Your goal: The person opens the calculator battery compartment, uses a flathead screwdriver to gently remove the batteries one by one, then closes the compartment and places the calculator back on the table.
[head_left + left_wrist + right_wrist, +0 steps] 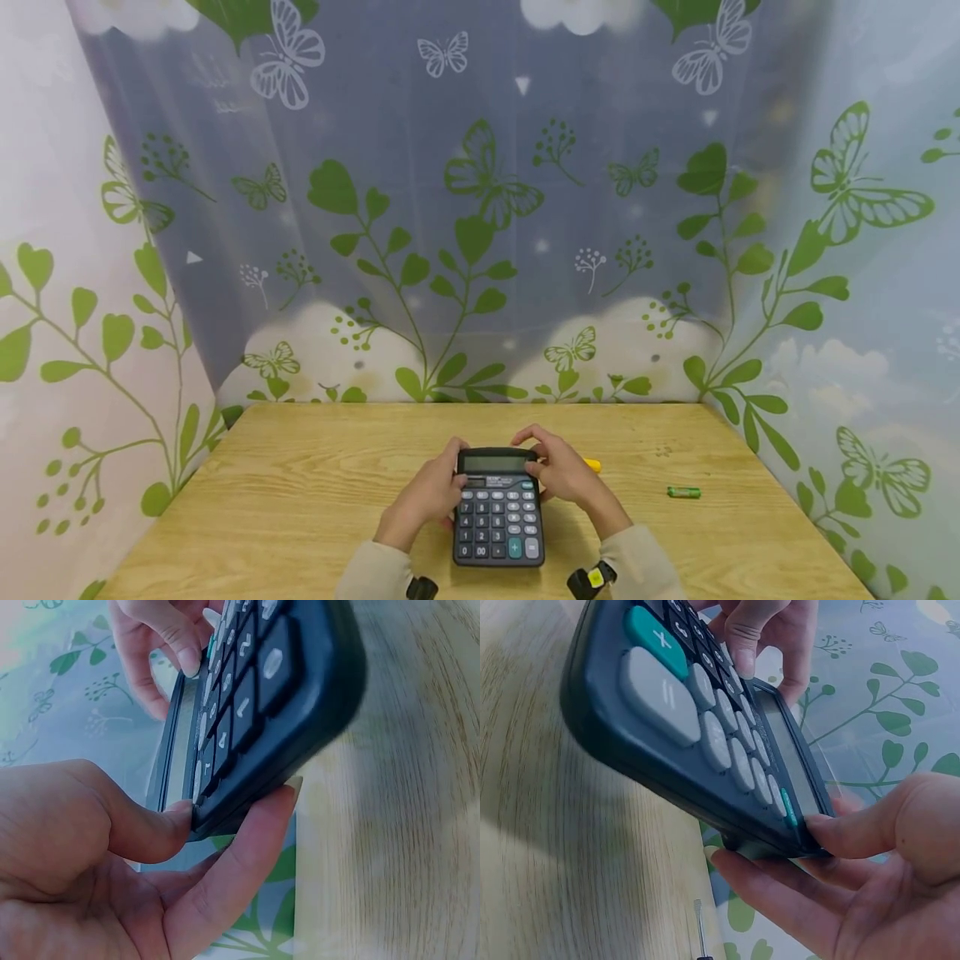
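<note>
A black desk calculator point(498, 517) is held between both hands, its keys and blank grey display facing up toward the head camera. My left hand point(429, 493) grips its upper left side, thumb on the front face near the display and fingers behind. On the opposite side my right hand point(567, 473) pinches the upper right corner, with the thumb point(855, 832) beside the display and fingers under the back. In the left wrist view the calculator point(247, 705) is tilted, with its keypad end close over the table.
A green battery point(684, 492) lies on the wooden table point(300, 500) to the right. Something yellow point(593, 465) shows partly behind the right hand. In the right wrist view a thin metal screwdriver shaft point(700, 926) is visible. A patterned curtain point(375, 208) stands behind the table.
</note>
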{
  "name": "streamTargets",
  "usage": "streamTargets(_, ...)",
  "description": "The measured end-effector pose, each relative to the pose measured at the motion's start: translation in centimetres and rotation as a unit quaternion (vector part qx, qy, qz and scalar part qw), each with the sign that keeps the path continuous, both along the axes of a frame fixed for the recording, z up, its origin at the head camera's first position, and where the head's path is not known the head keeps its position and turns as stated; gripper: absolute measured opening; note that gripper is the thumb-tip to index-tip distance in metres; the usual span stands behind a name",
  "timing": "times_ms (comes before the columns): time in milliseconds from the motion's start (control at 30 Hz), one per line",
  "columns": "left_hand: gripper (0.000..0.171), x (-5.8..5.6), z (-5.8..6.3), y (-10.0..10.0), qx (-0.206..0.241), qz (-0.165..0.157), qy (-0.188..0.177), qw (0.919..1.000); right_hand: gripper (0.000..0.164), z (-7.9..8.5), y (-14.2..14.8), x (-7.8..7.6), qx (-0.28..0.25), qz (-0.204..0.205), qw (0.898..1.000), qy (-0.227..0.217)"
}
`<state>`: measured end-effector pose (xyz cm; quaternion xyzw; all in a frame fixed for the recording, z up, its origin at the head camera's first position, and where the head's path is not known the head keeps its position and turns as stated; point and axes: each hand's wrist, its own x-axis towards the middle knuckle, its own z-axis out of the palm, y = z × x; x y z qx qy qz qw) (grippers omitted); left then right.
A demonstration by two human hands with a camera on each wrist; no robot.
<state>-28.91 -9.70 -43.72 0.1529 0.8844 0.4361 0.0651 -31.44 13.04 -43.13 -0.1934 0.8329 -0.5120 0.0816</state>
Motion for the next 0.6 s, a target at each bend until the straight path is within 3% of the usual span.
streamTargets(233,0.036,0.05,0.33,-0.08,0.003,0.011,-0.002,0.9999,0.04,-0.19,-0.07,-0.05,0.021,-0.021,1.0,0.007)
streamTargets(600,0.036,0.0,0.43,-0.41,0.021,0.041,-0.017,0.9988,0.032,-0.33,-0.22,-0.08,0.012,-0.035,0.999,-0.016)
